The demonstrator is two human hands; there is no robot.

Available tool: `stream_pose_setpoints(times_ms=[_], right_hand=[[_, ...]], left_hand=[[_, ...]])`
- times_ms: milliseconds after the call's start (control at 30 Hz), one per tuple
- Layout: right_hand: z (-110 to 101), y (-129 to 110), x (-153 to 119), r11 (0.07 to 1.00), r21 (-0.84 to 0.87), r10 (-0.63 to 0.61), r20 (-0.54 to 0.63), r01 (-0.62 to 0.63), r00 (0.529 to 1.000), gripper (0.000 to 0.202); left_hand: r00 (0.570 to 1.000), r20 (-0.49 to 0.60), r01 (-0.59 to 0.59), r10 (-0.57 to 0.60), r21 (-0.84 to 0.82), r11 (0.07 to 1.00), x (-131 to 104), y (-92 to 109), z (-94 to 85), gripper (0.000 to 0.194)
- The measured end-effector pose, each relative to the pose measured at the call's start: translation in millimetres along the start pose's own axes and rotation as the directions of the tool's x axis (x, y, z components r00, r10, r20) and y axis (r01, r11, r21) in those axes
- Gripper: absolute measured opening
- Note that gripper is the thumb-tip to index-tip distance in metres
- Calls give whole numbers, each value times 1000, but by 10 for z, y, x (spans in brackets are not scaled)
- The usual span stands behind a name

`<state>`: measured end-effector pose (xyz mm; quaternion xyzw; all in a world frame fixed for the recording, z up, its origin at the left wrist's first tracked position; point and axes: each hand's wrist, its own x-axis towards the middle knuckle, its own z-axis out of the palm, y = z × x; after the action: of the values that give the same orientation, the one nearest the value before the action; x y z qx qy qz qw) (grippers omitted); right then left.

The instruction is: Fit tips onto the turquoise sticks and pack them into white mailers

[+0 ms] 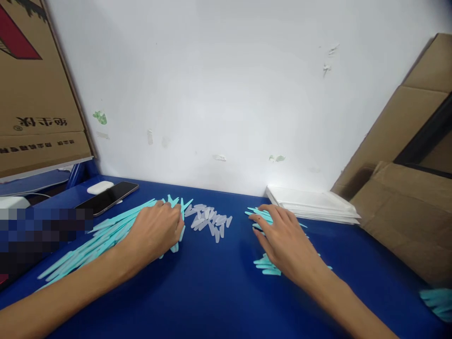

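Observation:
My left hand (157, 228) is curled over the right end of a large pile of long turquoise sticks (102, 245) on the blue table (212, 292); its fingertips are hidden, so what it grips cannot be made out. Small translucent whitish pieces (208, 219) lie loose between the two hands. Over a smaller group of turquoise sticks (270, 271) on the right is my right hand (282, 235), with its fingers spread and nothing visible held in them. Some of those sticks show beyond its fingers, others below the palm.
A phone (108, 197) and a white case (100, 188) lie at the back left. White flat sheets (314, 205) are stacked at the back right. Cardboard (409, 221) borders the right side, with more turquoise pieces (439, 301) below. A cardboard box (38, 94) stands left.

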<state>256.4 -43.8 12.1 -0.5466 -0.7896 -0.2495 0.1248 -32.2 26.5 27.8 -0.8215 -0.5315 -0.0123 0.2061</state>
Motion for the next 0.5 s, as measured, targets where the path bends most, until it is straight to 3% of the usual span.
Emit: stream_pose_setpoints(times_ms=[133,300,500], right_hand=[[46,146,-18,984,-174,70,162,-41,984,24],[61,195,-7,979,-172,166,354,-111,920,22],[74,179,-4,983,-145,153,345,-109,926,17]], left_hand=[[984,-111,-149,141,-66,987,-36,96,48,29],[944,-152,-312,293,-128,941,-59,212,173,30],[928,-152,-361,339,-145,921,-35,228,237,29]])
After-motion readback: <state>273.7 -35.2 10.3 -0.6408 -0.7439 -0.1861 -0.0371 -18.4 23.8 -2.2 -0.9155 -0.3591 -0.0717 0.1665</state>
